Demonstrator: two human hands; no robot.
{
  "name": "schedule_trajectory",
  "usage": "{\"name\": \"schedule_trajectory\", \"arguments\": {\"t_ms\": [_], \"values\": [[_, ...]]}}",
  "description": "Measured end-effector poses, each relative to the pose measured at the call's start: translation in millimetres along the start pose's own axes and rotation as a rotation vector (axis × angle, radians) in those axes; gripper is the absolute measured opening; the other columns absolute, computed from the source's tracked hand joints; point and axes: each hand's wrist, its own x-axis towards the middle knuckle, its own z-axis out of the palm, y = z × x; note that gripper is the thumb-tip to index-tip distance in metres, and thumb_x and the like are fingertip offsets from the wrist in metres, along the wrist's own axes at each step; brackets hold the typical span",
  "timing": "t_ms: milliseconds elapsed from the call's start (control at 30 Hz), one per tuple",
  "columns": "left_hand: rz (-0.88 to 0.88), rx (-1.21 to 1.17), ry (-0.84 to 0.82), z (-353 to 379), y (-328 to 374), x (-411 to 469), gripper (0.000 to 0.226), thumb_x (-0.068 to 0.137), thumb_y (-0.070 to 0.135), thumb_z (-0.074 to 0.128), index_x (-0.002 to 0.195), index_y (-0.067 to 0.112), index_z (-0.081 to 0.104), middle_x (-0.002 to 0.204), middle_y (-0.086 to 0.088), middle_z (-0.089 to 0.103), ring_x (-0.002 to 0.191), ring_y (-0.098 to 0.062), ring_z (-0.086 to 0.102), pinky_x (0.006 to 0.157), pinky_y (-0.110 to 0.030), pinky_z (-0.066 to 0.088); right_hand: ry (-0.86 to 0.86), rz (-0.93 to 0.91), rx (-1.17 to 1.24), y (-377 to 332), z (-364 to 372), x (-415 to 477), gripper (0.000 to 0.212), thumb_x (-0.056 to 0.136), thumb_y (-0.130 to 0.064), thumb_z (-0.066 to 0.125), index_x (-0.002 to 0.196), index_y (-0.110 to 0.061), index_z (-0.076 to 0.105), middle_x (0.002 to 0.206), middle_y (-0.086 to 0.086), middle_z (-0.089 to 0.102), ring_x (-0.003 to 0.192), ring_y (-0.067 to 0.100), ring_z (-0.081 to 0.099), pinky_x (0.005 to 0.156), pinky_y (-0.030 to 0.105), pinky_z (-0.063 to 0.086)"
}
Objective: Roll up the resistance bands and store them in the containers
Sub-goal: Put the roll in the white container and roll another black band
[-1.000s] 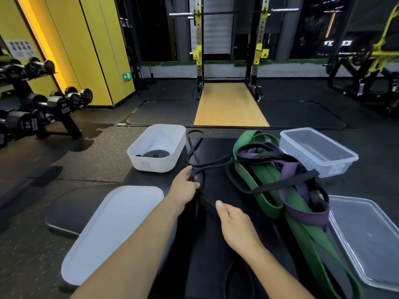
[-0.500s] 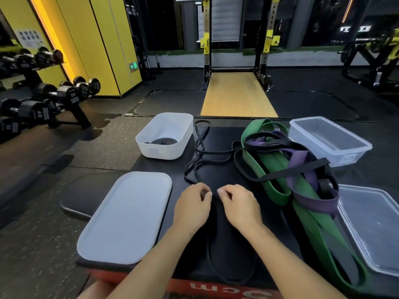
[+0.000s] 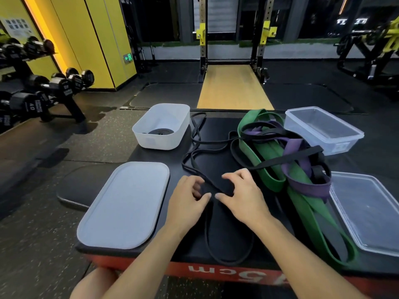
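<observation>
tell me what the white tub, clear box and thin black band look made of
The white tub: likely plastic, frosted matte; its wall is milky and evenly moulded. The clear box: hard plastic, glossy; see-through with glints on the rim. The thin black band: probably rubber or latex, dull matte; it lies in limp curves.

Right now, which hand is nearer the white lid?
Left. The left hand sits just right of the lid; the right hand is beyond it, farther right.

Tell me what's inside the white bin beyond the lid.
One rolled black band lies in the white bin, close to its near wall. That wall hides the coil's lower edge and the floor in front of it.
</observation>
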Motion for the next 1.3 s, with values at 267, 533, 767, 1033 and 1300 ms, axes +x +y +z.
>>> {"name": "schedule_trajectory", "arguments": {"t_ms": [267,533,767,1033,1300], "values": [[-0.071,0.055,-0.028,2.1,3.3,-5.6,0.023,0.086,0.025,0.073,0.093,0.037,0.055,0.073,0.012,0.062,0.071,-0.004,0.058,0.065,-0.023,0.048,0.241,0.151,0.132,-3.9,0.5,4.8,0.014,0.092,-0.020,0.068,0.102,-0.019,0.078,0.090,-0.006,0.067,0.086,0.021,0.069,0.083,0.035,0.056],[-0.148,-0.057,0.122,-2.2,3.7,-6.3,0.027,0.079,0.009,0.063,0.080,0.030,0.045,0.065,0.009,0.045,0.057,-0.011,0.044,0.058,-0.036,0.044,0.088,0.345,0.030,-6.1,-1.0,0.1,0.017,0.090,-0.027,0.068,0.106,-0.032,0.067,0.081,-0.013,0.069,0.086,0.016,0.066,0.079,0.035,0.054],[-0.094,0.100,0.211,1.1,-4.5,-1.4,0.028,0.086,0.018,0.073,0.103,0.031,0.054,0.109,0.015,0.041,0.093,-0.003,0.053,0.078,-0.026,0.049,0.074,0.306,0.162,-2.7,2.7,0.0,0.031,0.093,-0.026,0.073,0.124,-0.025,0.068,0.080,-0.015,0.071,0.084,0.004,0.061,0.078,0.027,0.047],[-0.110,-0.097,0.225,-3.1,-1.0,-3.2,0.024,0.094,0.001,0.065,0.097,0.025,0.064,0.117,0.011,0.045,0.099,0.007,0.060,0.069,-0.006,0.048,0.112,0.565,1.026,0.8,-6.3,9.3,0.021,0.102,-0.002,0.055,0.113,-0.010,0.070,0.099,0.009,0.070,0.061,0.015,0.069,0.051,0.020,0.050],[-0.116,-0.234,0.411,-11.9,-11.1,2.0,0.028,0.094,0.000,0.061,0.092,0.028,0.065,0.111,0.013,0.053,0.107,0.003,0.055,0.093,-0.005,0.038,0.288,0.603,1.335,-6.9,-12.8,16.2,0.013,0.093,0.001,0.069,0.102,-0.007,0.073,0.074,0.000,0.065,0.048,0.005,0.051,0.042,0.015,0.038]]}}
